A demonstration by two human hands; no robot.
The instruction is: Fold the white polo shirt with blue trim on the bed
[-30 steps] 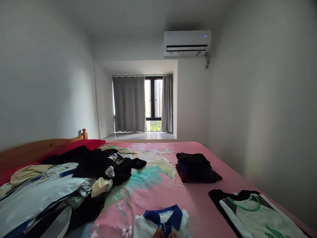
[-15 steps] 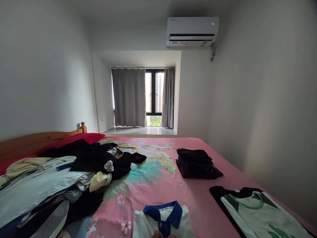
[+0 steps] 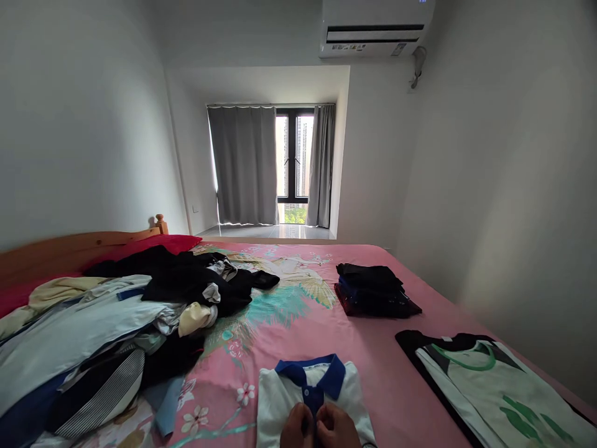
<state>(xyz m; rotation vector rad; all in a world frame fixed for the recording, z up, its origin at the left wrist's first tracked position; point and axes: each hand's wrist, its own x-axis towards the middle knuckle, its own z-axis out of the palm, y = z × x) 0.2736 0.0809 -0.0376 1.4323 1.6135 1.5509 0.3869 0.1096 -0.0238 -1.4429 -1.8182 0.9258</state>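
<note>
A white polo shirt [image 3: 271, 398] with a blue collar and blue button placket lies on the bed in front of me, collar pointing away. My left hand [image 3: 298, 426] pinches the left side of the placket just under the upper button. Close beside it, my right hand [image 3: 336, 428] has its fingers pinched on the placket's right side. The lower part of the shirt runs out of the picture, and the fingertips partly cover the placket.
Loose clothes [image 3: 93, 330] are heaped on the bed's left side. A stack of folded dark clothes [image 3: 373, 291] sits farther back right. Folded T-shirts [image 3: 494, 386] lie at the right edge. Beneath everything is a pink flowered bedsheet [image 3: 280, 336]; a wooden headboard [image 3: 84, 244] stands left.
The view has tilted down, so the shirt and both hands show more fully. Both hands have come up along the placket, closer to the collar button.
</note>
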